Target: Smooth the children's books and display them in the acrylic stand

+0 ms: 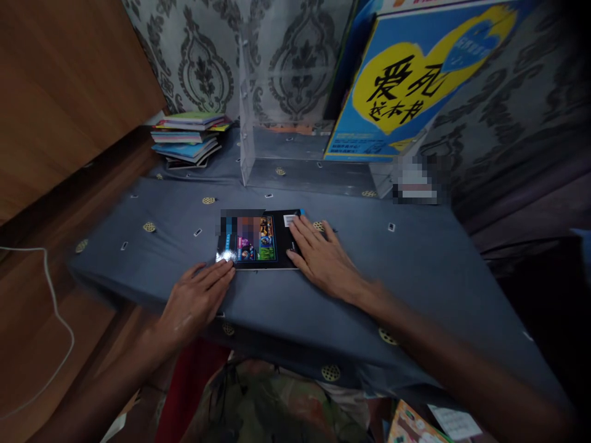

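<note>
A thin book (283,246) with a black cover and colourful pictures lies closed and flat on the cloth-covered table, part of it blurred out. My right hand (323,257) rests flat across its right end, fingers stretched out near a white label. At the lower left corner of the book, my left hand (202,294) touches the edge with its fingertips, the fingers straight and close together. Neither hand grips anything.
A clear acrylic rack (247,123) stands at the back, holding a blue and yellow book (388,92) on its right side. Several books form a stack (187,140) at the back left. A white cable (58,307) hangs left of the table (406,271).
</note>
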Demonstrator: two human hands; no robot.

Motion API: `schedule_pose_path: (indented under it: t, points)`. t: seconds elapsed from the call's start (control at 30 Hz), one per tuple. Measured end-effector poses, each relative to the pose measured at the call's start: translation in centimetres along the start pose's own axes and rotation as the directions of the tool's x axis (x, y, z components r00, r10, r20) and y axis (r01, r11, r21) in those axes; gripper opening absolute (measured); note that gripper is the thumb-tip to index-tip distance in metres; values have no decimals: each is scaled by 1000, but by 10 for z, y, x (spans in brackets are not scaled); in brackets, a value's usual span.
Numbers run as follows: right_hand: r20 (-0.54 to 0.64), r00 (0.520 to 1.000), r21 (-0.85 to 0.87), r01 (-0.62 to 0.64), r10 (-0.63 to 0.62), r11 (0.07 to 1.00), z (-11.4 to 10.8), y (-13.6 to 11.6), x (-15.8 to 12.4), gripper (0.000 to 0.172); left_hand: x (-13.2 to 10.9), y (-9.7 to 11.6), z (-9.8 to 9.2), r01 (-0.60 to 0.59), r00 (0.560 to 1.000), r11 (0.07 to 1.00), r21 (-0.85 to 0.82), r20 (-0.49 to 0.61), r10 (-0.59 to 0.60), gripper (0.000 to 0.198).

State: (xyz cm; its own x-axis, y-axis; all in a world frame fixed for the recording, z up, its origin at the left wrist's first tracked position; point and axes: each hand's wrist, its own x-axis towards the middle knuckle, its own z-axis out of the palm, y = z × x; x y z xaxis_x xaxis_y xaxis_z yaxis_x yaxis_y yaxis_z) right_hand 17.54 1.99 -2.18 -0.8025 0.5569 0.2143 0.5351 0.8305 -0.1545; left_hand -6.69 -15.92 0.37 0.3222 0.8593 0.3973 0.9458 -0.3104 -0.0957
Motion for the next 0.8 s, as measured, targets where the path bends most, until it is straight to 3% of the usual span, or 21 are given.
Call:
schedule_pose_path:
  t: [0.17, 0.27, 0.53, 0.7, 0.8]
  points:
    - [25, 981, 69, 188, -190, 980, -1, -15, -20, 58, 2, 0, 2, 19, 999, 999, -42, -26, -20, 26]
    - [21, 972, 109, 231, -234, 967, -2, -21, -37, 62, 4, -1, 1, 18, 999, 999, -47, -26, -20, 25]
    - [17, 976, 107, 216, -219, 970, -13, -22, -66, 61, 20, -12, -4, 36, 998, 993, -111, 46, -31, 23]
    - [19, 985, 92, 171, -173, 981, -15, -24, -67, 53, 47, -41, 6, 149, 970, 983, -108, 209, -124, 27]
    - [-13, 989, 99, 145, -144, 984, -14, -25, -66, 51, 68, -64, 19, 205, 951, 968, -144, 264, -162, 40]
